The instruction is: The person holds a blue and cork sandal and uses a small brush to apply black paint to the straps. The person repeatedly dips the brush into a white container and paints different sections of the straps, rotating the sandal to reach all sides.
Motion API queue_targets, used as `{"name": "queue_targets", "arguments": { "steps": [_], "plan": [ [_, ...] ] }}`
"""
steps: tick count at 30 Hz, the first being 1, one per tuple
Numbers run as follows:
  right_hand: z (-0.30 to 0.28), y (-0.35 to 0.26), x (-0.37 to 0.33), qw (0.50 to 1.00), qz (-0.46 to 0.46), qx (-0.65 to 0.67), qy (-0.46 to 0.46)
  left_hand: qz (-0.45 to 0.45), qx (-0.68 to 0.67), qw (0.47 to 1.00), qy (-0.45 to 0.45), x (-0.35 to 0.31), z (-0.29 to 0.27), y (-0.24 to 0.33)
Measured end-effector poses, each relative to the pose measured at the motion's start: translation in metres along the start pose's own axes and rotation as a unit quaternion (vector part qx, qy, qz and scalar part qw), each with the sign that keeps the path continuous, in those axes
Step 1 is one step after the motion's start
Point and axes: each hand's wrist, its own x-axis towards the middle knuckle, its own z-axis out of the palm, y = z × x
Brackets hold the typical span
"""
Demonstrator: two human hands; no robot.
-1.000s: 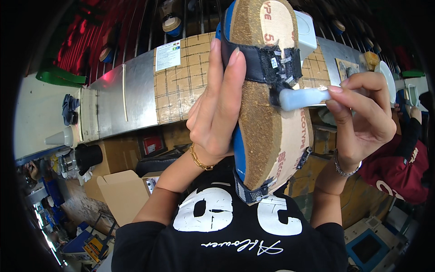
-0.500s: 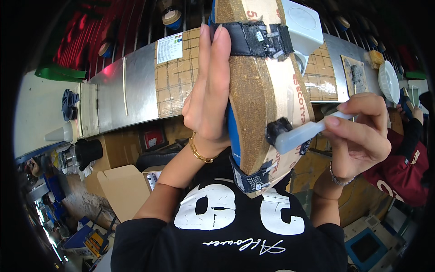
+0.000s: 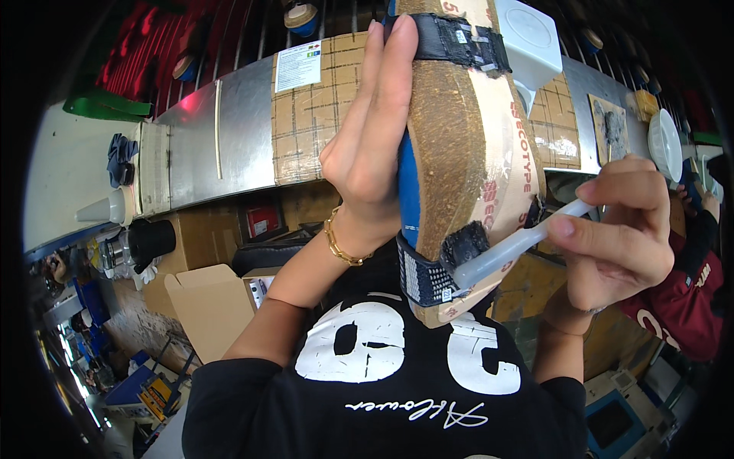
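In front of me is an unfinished sandal (image 3: 447, 145) on a blue shoe last (image 3: 410, 180), its sole side toward me. The sole has a brown, grainy edge around a pale, printed middle strip, and dark strap ends are folded over onto it. My left hand (image 3: 372, 130) grips it from the left side, with two fingers lying along the edge beside the upper strap (image 3: 451, 42). Between the thumb and fingers of my right hand (image 3: 615, 229) is a brush with a whitish plastic handle (image 3: 508, 249). Its black bristles (image 3: 463, 246) touch the sole just above the lower strap (image 3: 424, 283).
Behind the sandal, a white plastic container (image 3: 527, 42) stands on a cardboard-covered metal bench (image 3: 245, 145). A white bowl (image 3: 665, 145) lies farther right. Beyond the bench run dark rails carrying other lasts (image 3: 300, 19). A co-worker in a maroon shirt (image 3: 688, 306) is at the right.
The brush has moved down and slightly left along the sole, from above the lower strap to its edge. My left hand and the sandal have shifted slightly up and right in view.
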Motion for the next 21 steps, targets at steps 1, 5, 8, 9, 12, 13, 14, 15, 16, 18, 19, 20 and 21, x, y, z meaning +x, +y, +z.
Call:
{"name": "queue_targets", "arguments": {
  "steps": [1,5,8,9,12,13,14,15,16,18,19,20,21],
  "plan": [
    [-0.002,0.004,0.005,1.000,-0.012,0.008,-0.012,-0.013,-0.006,1.000,-0.016,-0.001,-0.003,0.003],
    [-0.009,0.014,0.020,0.997,-0.021,0.043,-0.062,0.013,0.016,0.998,-0.053,-0.001,-0.004,-0.001],
    [-0.010,0.021,0.033,0.990,0.006,0.102,-0.096,0.024,0.014,0.997,-0.072,-0.002,-0.003,-0.003],
    [-0.011,0.024,0.036,0.984,0.016,0.141,-0.108,0.014,0.010,0.996,-0.084,-0.003,-0.003,-0.003],
    [-0.008,0.038,0.043,0.963,0.045,0.242,-0.112,-0.028,0.011,0.994,-0.104,-0.011,-0.006,-0.005],
    [0.000,0.041,0.041,0.968,0.069,0.234,-0.060,-0.052,0.003,0.993,-0.104,-0.012,-0.008,-0.004],
    [0.006,0.042,0.040,0.971,0.094,0.218,-0.007,-0.107,-0.034,0.990,-0.081,-0.011,-0.005,-0.002],
    [0.013,0.043,0.040,0.986,0.106,0.114,0.054,-0.153,-0.068,0.984,-0.065,-0.009,-0.002,-0.001],
    [0.018,0.046,0.040,0.990,0.100,0.048,0.086,-0.183,-0.091,0.978,-0.051,-0.006,0.001,0.001],
    [0.030,0.047,0.035,0.990,0.092,-0.021,0.105,-0.206,-0.081,0.974,-0.037,-0.005,0.000,-0.001],
    [0.030,0.042,0.033,0.990,0.097,-0.021,0.100,-0.186,-0.053,0.980,-0.033,-0.005,0.000,-0.007],
    [0.030,0.035,0.029,0.990,0.106,-0.025,0.095,-0.168,-0.031,0.985,-0.037,-0.004,-0.001,-0.011],
    [0.030,0.028,0.024,0.989,0.116,-0.026,0.089,-0.150,-0.008,0.988,-0.040,-0.004,-0.003,-0.014]
  ]
}}
